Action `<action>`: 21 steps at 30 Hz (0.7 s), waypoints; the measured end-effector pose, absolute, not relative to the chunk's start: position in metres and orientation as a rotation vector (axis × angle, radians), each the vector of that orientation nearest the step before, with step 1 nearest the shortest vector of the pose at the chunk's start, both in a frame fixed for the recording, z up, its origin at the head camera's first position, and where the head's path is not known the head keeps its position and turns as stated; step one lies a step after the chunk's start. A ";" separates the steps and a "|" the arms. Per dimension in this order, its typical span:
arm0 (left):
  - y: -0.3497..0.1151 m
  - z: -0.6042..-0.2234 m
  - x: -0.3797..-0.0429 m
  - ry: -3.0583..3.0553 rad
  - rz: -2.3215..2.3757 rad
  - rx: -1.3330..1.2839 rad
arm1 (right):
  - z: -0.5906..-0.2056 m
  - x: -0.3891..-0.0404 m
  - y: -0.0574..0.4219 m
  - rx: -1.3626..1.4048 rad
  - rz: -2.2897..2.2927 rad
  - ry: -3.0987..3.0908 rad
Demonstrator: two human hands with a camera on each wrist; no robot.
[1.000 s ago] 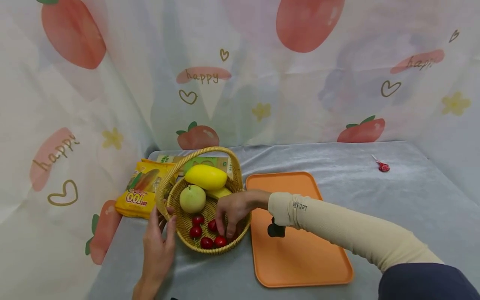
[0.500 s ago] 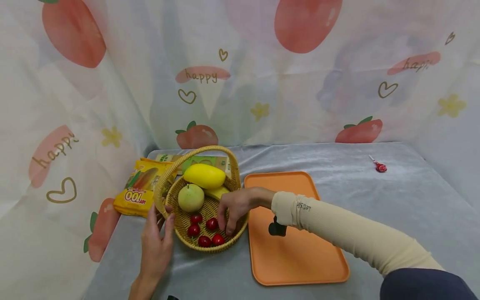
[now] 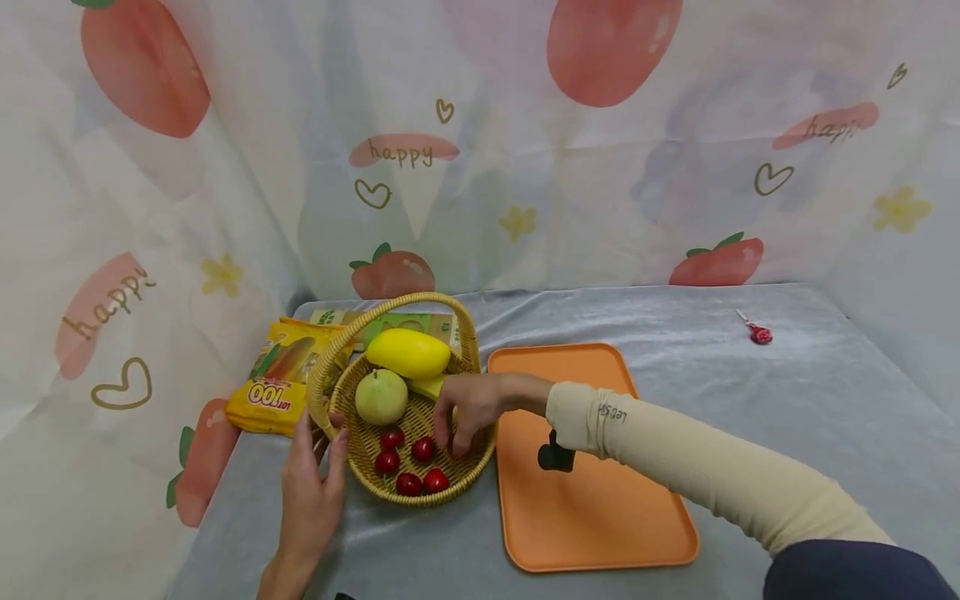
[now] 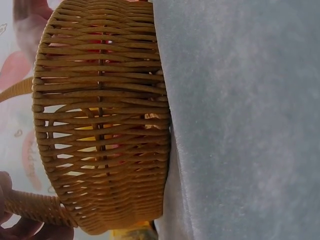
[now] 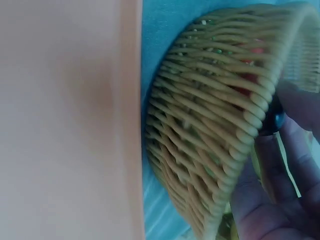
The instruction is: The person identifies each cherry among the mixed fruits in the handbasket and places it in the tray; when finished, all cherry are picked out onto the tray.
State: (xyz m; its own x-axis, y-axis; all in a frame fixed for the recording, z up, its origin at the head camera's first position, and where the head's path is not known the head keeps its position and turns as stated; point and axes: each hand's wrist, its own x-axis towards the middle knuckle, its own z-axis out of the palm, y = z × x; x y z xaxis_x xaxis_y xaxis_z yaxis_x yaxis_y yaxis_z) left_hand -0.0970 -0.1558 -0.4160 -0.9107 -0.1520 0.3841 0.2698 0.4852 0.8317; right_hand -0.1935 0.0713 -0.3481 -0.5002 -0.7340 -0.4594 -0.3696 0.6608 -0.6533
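Note:
A round wicker basket with an arched handle stands on the left part of the table. My left hand holds the handle's near left base, with fingers on both sides of it in the left wrist view. Inside the basket lie a yellow mango, a pale green round fruit, a banana and several red cherries. My right hand reaches down inside the right rim. Between its thumb and fingers sits a dark cherry, partly hidden by the rim.
Right beside the basket lies an orange tray, under my right forearm. A yellow snack bag rests left of the basket, and a green box behind it. A red lollipop lies at the far right.
The right hand has lifted slightly within the basket. The left hand stays at the handle; the whole view has shifted a little.

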 end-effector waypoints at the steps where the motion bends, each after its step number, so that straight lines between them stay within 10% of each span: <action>1: -0.155 -0.416 -0.097 -2.326 -1.409 -0.099 | -0.346 -0.194 0.074 -0.831 -0.661 2.117; 21: -0.153 -0.415 -0.095 -2.298 -1.414 -0.115 | -0.287 -0.175 0.152 -0.770 -1.054 2.149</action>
State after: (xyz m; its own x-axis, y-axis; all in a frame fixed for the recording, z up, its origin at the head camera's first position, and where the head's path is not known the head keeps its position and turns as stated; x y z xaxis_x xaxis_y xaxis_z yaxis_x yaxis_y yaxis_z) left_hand -0.0954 -0.1535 -0.4154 -0.9007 -0.1545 0.4061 0.2929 0.4746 0.8301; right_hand -0.1746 0.1518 -0.2871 -0.6401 -0.7196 -0.2691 -0.2280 0.5124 -0.8279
